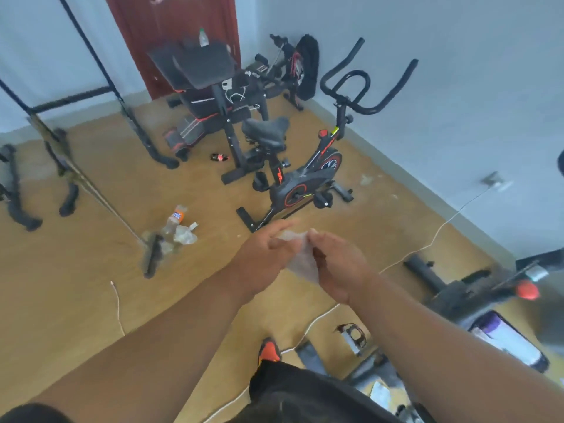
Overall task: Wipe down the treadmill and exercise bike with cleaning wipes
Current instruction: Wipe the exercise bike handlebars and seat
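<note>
While both the left hand [268, 248] and right hand [332, 264] pinch the wipe [300, 261] (held mid-air), the exercise bike [305, 175] stands straight ahead, nearer neither.

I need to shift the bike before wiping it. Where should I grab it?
Probably the handlebars: they curve up and stand clear at the wall end of the bike. Come from the saddle side, where the floor is open. Both hands hold the wipe now.

The bike [300, 166] is black with red-orange rings and trim. The door [174, 29] is dark red, the floor [76, 270] tan, the walls [457, 71] pale blue. The wipe [300, 259] looks whitish, though blurred.
</note>
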